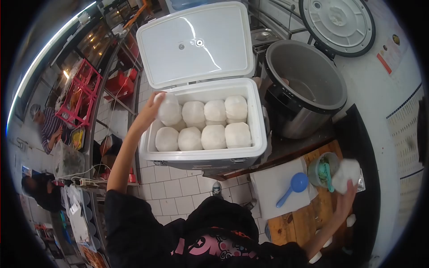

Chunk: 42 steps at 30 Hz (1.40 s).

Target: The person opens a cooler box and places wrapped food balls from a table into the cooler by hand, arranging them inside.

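Observation:
My left hand [154,107] is at the back left corner of an open white cooler [203,156], its fingers wrapped round a white rounded bundle [169,110]. Two rows of similar white bundles [189,138] fill the cooler. Over the wooden board at the right, my right hand [346,196] grips another white bundle [346,175], slightly blurred. Just left of that bundle stands a clear tub [322,169] with a green utensil in it. A blue ladle [291,189] lies on a white cloth or paper [272,185].
A large metal pot [306,85] stands open right of the cooler, its round lid [337,24] raised behind it. The cooler's lid [196,44] is tilted back. Far left are red crates [80,96], metal shelving and two people, one in a striped shirt [50,127].

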### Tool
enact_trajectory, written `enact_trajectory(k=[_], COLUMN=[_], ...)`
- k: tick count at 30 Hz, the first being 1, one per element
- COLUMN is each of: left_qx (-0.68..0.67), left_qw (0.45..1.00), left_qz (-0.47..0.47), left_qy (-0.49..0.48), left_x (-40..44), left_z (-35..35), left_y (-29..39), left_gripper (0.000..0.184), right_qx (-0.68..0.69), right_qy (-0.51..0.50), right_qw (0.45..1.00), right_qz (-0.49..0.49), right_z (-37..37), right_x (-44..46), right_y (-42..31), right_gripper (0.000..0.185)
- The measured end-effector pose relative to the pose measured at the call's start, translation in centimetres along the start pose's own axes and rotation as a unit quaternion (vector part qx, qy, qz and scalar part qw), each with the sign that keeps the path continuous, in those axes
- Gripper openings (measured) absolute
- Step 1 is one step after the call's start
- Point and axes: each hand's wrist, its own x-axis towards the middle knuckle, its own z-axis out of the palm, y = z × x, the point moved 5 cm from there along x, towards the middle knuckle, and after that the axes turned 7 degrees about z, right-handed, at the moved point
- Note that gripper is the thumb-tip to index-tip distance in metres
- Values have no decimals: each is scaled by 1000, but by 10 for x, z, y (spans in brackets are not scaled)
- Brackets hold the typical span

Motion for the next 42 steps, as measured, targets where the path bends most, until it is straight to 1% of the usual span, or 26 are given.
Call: enact_trajectory(k=[1,2,3,4,7,9,11,13,14,16,17,19,20,22,23,25,27,29,30,32,34,36,37,39,40,42], left_qx=[-1,112,224,345,378,389,401,402,401,218,219,362,340,351,362,356,350,361,375,470,435,342,448,572,568,513], left_qw=[1000,993,971,892,866,868,867,891,891,925,925,855,874,867,861,866,867,875,871,806,841,888,833,774,782,817], left_qz=[3,40,76,278,313,302,292,212,212,305,304,362,336,341,345,332,326,316,308,324,283,236,274,258,253,264], left_qy=[-6,10,26,85,96,64,34,-19,-19,-63,-64,-84,-90,-92,-91,-114,-140,-61,-73,-156,-152,-195,-174,-82,-41,18], left_x=[8,15,20,19,0,8,13,14,8,-10,-10,-15,-10,-7,-7,-4,-7,-9,-18,-24,-17,-24,-15,-28,-37,-52], left_z=[0,1,2,5,5,1,-7,-15,-14,-1,1,11,9,14,16,16,17,12,18,32,28,35,29,43,48,57], left_y=[-10,-14,-18,-9,37,9,-4,-14,-5,26,23,14,6,2,1,2,3,10,26,24,1,31,12,33,42,59], left_gripper=[35,33,32,28,21,18,15,21,21,33,33,41,42,43,45,46,48,49,52,55,55,52,50,47,47,45], right_qx=[-20,-37,-92,-102,-175,-217,-326,-365,-365,-438,-437,-463,-463,-473,-473,-471,-480,-493,-473,-414,-320,-248,-224,-161,-227,-328], right_qy=[-46,-194,-258,-320,-451,-502,-459,-407,-407,-429,-430,-425,-427,-381,-383,-310,-352,-380,-365,-334,-327,-308,-287,-91,28,210], right_qw=[999,978,957,938,865,835,807,751,751,699,700,681,682,643,644,597,608,621,645,703,764,833,868,957,944,917], right_qz=[17,-70,-93,-89,-131,-53,-179,-369,-369,-368,-366,-376,-372,-467,-464,-570,-525,-476,-476,-472,-455,-387,-338,-222,-240,-90], right_z=[52,104,154,195,308,374,434,472,481,495,497,497,495,493,495,495,497,490,481,453,388,303,255,147,88,-38], right_x=[-11,-15,-24,-34,-51,-58,-58,-64,-69,-84,-85,-91,-91,-88,-86,-89,-82,-82,-87,-94,-106,-109,-103,-69,-51,-10], right_y=[-18,-34,-49,-53,-47,-27,5,50,63,82,83,76,80,83,88,86,83,71,63,42,4,-22,-28,2,21,74], right_gripper=[60,64,67,63,50,50,57,68,68,75,75,75,75,76,76,78,77,76,73,68,59,48,42,23,19,13])
